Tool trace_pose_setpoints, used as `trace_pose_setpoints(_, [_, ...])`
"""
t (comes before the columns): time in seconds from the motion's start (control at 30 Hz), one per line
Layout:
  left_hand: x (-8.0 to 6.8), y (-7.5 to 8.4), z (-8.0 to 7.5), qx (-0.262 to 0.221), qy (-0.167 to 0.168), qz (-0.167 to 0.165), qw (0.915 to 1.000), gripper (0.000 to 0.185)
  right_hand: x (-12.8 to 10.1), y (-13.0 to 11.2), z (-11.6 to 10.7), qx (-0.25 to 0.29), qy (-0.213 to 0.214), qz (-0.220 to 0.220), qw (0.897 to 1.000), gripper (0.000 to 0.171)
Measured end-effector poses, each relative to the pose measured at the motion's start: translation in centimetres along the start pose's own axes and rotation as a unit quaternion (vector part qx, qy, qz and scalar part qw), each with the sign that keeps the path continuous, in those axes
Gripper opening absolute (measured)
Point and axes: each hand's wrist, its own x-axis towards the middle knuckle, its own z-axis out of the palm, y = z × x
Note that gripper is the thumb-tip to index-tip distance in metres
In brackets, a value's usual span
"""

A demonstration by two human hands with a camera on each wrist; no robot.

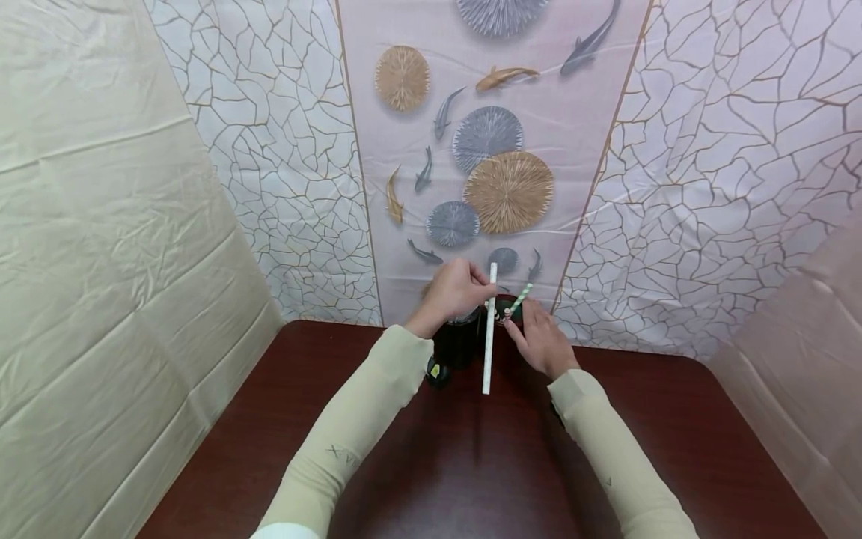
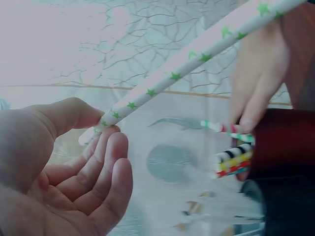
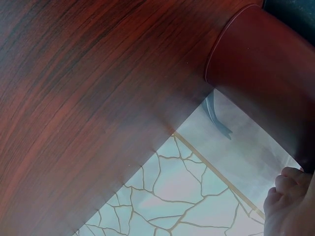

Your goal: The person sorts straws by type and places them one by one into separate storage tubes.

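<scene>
Nearest us, two pale sleeves [image 1: 350, 427] run out over the dark red-brown worktop [image 1: 269, 464]. Halfway across, the lower end of a long white straw [image 1: 489, 329] hangs above the wood, and the straw rises straight up from there. The left wrist view shows green stars printed along it. The left hand [image 1: 453, 293] has it by the upper end: thumb and fingertips [image 2: 106, 129] pinch the tip, the other fingers loosely curled beneath. So the left grip is clamped on that straw.

Just beside it, the right hand [image 1: 541, 340] is at the mouth of a dark red cup [image 1: 509, 314], its fingers round a green-and-white striped straw [image 1: 519, 299] that leans out to the right. More striped straws [image 2: 232, 162] lie bunched in that cup. To its left, touching or nearly so, stands a black cup [image 1: 459, 340].

Behind it all hangs the backdrop [image 1: 485, 150] of fish and round fans, with crackle-patterned panels on either side.
</scene>
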Motion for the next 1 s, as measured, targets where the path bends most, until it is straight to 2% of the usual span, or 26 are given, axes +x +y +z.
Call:
trace_pose_setpoints(0.2, [1.2, 1.4, -1.0, 0.022, 0.055, 0.022, 0.998, 0.015, 0.0, 0.1, 0.0, -0.002, -0.002, 0.001, 1.0, 0.081])
trace_pose_setpoints(0.43, [2.3, 2.0, -1.8, 0.024, 0.122, 0.045, 0.9912, 0.015, 0.0, 0.1, 0.0, -0.009, -0.012, 0.002, 1.0, 0.085])
trace_pose_setpoints(0.63, [2.9, 2.3, -2.5, 0.02, 0.165, 0.068, 0.9837, 0.017, 0.0, 0.1, -0.1, -0.007, -0.014, 0.004, 1.0, 0.086])
trace_pose_setpoints(0.77, [3.1, 2.1, -2.3, 0.017, 0.179, 0.069, 0.9813, 0.015, 0.1, 0.2, 0.0, -0.004, -0.009, 0.0, 1.0, 0.084])
trace_pose_setpoints(1.0, [3.1, 1.3, -1.0, 0.044, 0.173, 0.059, 0.9822, 0.013, 0.1, 0.2, 0.1, -0.006, -0.01, 0.002, 1.0, 0.083])
